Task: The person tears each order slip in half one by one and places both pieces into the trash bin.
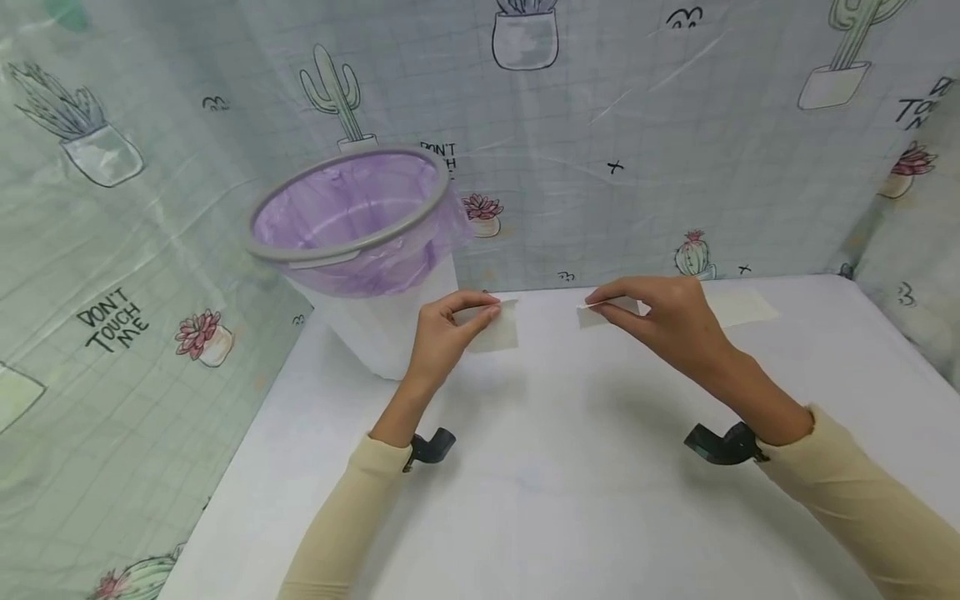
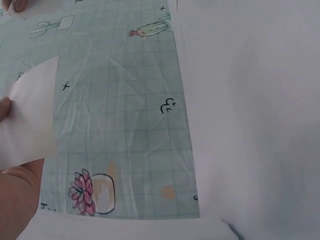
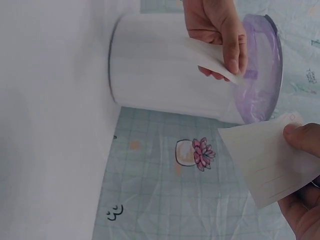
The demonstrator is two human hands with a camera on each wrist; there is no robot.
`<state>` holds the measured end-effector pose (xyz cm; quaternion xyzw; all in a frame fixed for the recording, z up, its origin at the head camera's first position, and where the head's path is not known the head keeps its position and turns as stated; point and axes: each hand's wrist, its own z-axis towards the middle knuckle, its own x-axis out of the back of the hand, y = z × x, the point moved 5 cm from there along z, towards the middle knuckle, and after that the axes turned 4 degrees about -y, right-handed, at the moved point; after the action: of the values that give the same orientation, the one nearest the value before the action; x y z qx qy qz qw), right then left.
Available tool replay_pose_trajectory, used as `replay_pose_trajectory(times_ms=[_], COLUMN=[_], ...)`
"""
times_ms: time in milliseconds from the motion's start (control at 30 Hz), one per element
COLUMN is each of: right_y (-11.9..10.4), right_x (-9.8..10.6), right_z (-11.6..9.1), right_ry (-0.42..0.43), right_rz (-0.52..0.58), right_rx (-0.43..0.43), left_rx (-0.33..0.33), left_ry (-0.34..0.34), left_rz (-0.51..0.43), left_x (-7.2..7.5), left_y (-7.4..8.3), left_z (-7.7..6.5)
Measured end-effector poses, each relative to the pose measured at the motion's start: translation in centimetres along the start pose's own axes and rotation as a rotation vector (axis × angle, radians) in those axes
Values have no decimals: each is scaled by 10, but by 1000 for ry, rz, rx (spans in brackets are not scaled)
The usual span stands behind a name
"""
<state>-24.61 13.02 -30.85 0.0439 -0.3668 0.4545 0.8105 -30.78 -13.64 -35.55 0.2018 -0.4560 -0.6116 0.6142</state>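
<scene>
Over the table beside a bin, my left hand point(image 1: 437, 340) pinches a small pale sheet of paper point(image 1: 504, 331) between thumb and fingertips. Farther right, my right hand point(image 1: 681, 323) pinches a second paper piece point(image 1: 593, 317) by its upper edge. The two pieces are apart, with a gap between the hands. In the right wrist view, faint printed lines mark the right hand's paper point(image 3: 265, 162). The left hand's paper point(image 2: 32, 120) looks plain in the left wrist view. Another pale sheet point(image 1: 742, 307) lies on the table behind the right hand, partly hidden by it.
A white bin point(image 1: 375, 329) with a grey rim and purple liner point(image 1: 330, 208) stands left of the left hand. The table point(image 1: 570, 508) is white. A cactus-print sheet point(image 1: 570, 167) hangs behind and at both sides. Each wrist carries a black mount point(image 1: 723, 444).
</scene>
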Motion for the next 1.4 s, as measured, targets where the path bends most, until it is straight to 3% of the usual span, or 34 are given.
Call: replay_pose_trajectory(times_ms=[400,633,1400], right_y=[0,1,-10], right_x=[-2,-5,-9], right_z=[1,4,20], right_ry=[-18,-19,17], right_rz=[26,41,99], right_rx=[-34,-6,11], left_rx=[9,-14,-78], left_ry=[-20,-12,38], left_rz=[-7,-5,28], left_x=[-9,-9,8], left_y=[-1,4,21], left_z=[5,2,0])
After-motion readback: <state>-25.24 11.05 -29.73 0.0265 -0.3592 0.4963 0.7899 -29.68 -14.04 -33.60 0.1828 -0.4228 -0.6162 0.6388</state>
